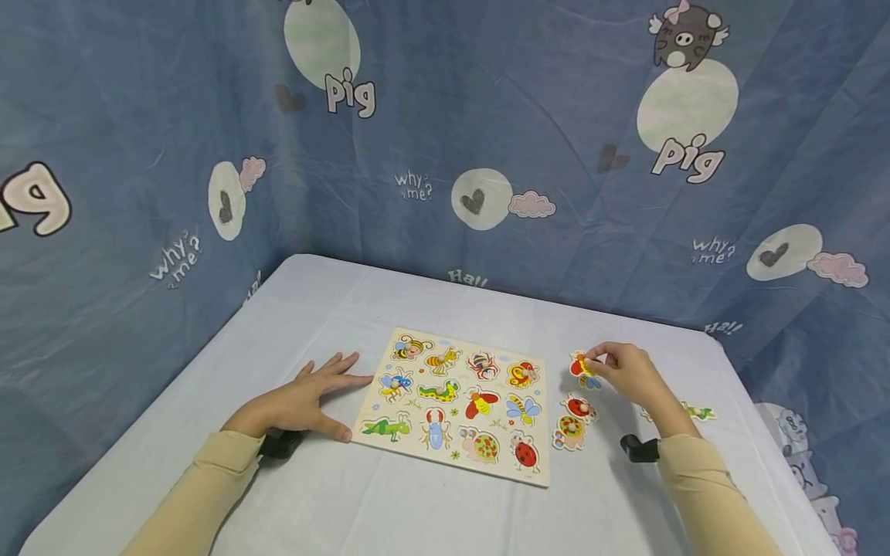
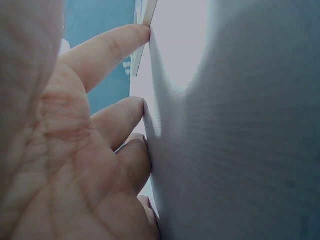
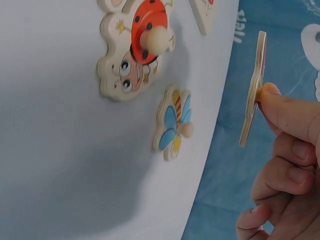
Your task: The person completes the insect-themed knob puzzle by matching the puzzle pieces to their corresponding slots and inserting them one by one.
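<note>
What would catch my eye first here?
Probably the colorful bug puzzle board on the white table, the left hand spread at its left edge. To its right, the right hand pinches a small piece. Behind hangs a blue curtain printed "pig".

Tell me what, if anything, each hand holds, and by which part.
The right hand pinches a red-and-yellow puzzle piece near its middle, probably by a hidden knob. The left hand holds nothing, only touching the board at its left edge.
</note>
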Available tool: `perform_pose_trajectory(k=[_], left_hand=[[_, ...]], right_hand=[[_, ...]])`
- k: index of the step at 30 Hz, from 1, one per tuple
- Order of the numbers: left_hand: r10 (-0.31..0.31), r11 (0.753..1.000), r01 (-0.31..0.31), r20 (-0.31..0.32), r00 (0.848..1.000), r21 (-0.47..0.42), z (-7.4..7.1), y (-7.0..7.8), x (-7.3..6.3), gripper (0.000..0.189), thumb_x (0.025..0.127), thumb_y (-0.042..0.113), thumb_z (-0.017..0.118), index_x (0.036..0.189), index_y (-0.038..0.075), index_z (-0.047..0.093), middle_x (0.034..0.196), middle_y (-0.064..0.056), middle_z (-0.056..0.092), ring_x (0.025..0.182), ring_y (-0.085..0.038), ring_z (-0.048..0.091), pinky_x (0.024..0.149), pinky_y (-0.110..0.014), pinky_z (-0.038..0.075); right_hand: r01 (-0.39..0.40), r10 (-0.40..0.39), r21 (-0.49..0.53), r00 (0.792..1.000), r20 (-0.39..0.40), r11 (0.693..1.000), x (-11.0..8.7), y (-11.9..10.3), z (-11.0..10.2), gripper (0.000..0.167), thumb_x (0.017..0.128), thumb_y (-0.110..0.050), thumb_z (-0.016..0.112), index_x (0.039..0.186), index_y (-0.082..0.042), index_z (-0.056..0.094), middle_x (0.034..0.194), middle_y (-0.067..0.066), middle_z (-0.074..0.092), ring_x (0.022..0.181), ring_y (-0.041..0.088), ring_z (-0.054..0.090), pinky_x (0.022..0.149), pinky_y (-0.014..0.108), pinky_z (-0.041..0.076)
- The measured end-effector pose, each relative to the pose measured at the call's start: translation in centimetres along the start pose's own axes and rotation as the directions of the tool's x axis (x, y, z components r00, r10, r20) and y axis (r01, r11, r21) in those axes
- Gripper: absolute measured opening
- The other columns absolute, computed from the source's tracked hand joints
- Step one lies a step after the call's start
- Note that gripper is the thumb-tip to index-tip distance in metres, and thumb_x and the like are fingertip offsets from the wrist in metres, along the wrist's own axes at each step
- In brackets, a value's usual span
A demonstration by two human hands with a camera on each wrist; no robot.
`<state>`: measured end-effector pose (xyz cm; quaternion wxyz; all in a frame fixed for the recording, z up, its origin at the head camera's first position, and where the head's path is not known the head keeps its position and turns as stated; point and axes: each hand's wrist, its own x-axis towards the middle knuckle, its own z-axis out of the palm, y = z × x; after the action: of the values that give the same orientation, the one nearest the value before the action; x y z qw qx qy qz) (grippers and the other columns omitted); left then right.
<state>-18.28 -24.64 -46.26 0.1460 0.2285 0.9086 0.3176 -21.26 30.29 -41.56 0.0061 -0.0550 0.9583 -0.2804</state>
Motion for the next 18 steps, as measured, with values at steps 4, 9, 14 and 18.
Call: perform_pose_trajectory(k=[4, 9, 14, 18], left_hand=[[-0.005, 1.0, 0.005, 0.0, 1.0, -0.005, 0.0, 0.0, 0.0, 0.097, 0.069, 0.042, 0.1, 0.155, 0.023, 0.06, 0.18, -0.021, 0.019, 0.166, -0.051, 0.002, 0.126, -0.08, -0.008], [-0.017, 1.0, 0.017, -0.001, 1.0, -0.001, 0.1, -0.2, 0.0, 0.098, 0.069, 0.044, 0.1, 0.155, 0.023, 0.06, 0.18, -0.02, 0.018, 0.167, -0.051, 0.002, 0.126, -0.079, -0.009], [-0.025, 1.0, 0.025, -0.003, 1.0, 0.005, 0.1, -0.4, 0.1, 0.098, 0.068, 0.045, 0.1, 0.155, 0.023, 0.06, 0.18, -0.019, 0.019, 0.167, -0.05, 0.002, 0.127, -0.079, -0.009], [-0.021, 1.0, 0.021, -0.002, 1.0, 0.01, 0.1, -0.5, 0.1, 0.098, 0.069, 0.046, 0.1, 0.156, 0.023, 0.059, 0.18, -0.019, 0.019, 0.167, -0.05, 0.002, 0.127, -0.079, -0.008]], right_hand=[[0.005, -0.005, 0.006, 1.0, 0.005, 1.0, 0.0, -0.4, 0.3, 0.022, 0.103, -0.022, 0.074, 0.113, -0.002, 0.076, 0.067, -0.002, 0.042, 0.062, 0.015, 0.04, 0.055, 0.027, 0.032], [0.018, -0.019, 0.011, 1.0, 0.018, 1.0, 0.0, -1.3, 0.7, 0.021, 0.102, -0.021, 0.075, 0.113, -0.002, 0.076, 0.065, -0.002, 0.043, 0.062, 0.016, 0.041, 0.055, 0.027, 0.033], [0.035, -0.035, 0.008, 0.999, 0.025, 0.999, -0.1, -2.2, 1.3, 0.02, 0.101, -0.02, 0.075, 0.111, -0.002, 0.077, 0.065, -0.002, 0.042, 0.062, 0.016, 0.04, 0.056, 0.028, 0.033], [0.048, -0.048, 0.008, 0.998, 0.035, 0.999, -0.1, -2.7, 1.7, 0.019, 0.101, -0.02, 0.076, 0.111, -0.004, 0.077, 0.064, -0.003, 0.04, 0.062, 0.015, 0.039, 0.057, 0.028, 0.032]])
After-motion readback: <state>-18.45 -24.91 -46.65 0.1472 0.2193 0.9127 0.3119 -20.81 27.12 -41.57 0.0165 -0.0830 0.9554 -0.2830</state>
